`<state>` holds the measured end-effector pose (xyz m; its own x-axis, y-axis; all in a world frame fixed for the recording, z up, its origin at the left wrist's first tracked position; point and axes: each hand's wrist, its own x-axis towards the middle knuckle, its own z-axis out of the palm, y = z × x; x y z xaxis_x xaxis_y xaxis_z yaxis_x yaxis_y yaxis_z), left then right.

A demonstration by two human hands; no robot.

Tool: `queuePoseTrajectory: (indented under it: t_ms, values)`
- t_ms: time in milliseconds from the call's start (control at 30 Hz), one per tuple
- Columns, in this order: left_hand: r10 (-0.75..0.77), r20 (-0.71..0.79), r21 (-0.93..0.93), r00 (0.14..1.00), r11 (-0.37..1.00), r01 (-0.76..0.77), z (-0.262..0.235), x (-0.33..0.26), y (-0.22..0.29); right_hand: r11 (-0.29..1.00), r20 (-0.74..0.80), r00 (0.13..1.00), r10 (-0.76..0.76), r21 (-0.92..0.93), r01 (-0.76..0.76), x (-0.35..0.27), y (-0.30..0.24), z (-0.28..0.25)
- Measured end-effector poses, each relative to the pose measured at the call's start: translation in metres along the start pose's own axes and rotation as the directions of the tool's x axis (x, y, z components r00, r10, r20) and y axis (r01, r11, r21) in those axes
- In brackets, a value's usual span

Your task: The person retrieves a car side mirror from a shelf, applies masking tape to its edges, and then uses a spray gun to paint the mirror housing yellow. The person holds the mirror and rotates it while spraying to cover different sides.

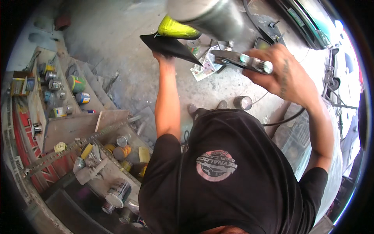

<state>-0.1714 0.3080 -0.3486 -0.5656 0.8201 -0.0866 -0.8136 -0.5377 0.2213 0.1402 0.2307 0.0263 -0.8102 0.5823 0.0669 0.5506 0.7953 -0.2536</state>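
Note:
My right hand (292,76) is wrapped round the handle of a paint spray gun (235,59). Its large silver cup (208,15) is blurred at the top of the view. Out in front, my left hand (163,57) holds up a flat black board (171,47) from below. The board hides most of that hand's fingers. On or just behind the board sits a glossy, curved, bright yellow piece (175,28), partly covered by the cup. The spray gun is to the right of the yellow piece; I cannot tell the gap between them.
Paint cans (76,83) crowd the wooden shelves (83,117) on my left, with more tins (118,193) at lower left. On the concrete floor (117,46) lie printed sheets (206,69) and an open can (243,103). A black hose (286,121) trails beside my right arm. Vehicles stand at right.

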Motion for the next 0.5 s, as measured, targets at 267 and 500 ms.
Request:
queuePoseTrajectory:
  t_ms: [267,500]
  values:
    - [0.035,-0.001,0.342,0.999,0.939,-0.033,0.028,-0.035,-0.016,0.981,0.009,0.990,-0.143,0.133,0.140,0.054,-0.013,0.025]
    - [-0.057,-0.003,0.175,0.998,0.983,0.057,0.016,-0.035,-0.010,0.972,-0.071,0.970,-0.231,0.034,0.233,0.039,0.000,0.023]
